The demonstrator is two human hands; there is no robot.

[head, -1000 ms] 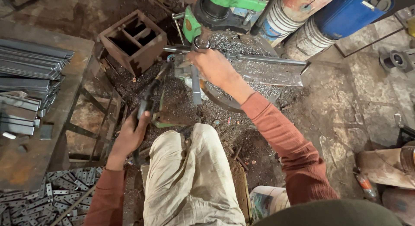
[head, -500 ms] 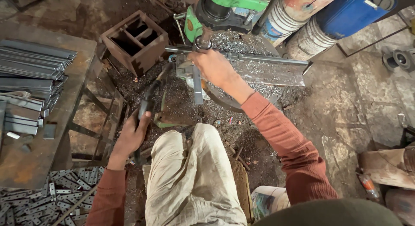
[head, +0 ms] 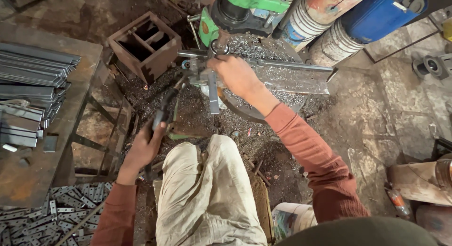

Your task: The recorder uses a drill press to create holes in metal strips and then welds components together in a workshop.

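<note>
seated person at green drill press (head: 245,13). right hand (head: 235,74) presses a long metal strip (head: 282,65) just below the press head. left hand (head: 146,147) grips a dark lever handle (head: 165,109) lower left of press. rusty box (head: 143,46) left of press, buckets (head: 315,25) to its right.

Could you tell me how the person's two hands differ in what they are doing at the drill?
The left hand is drawn back near the knee, closed round a dark lever handle; the right hand reaches forward, pressing a long metal strip under the green drill. The left grips; the right lies flatter. Both wear rust-red sleeves.
</note>
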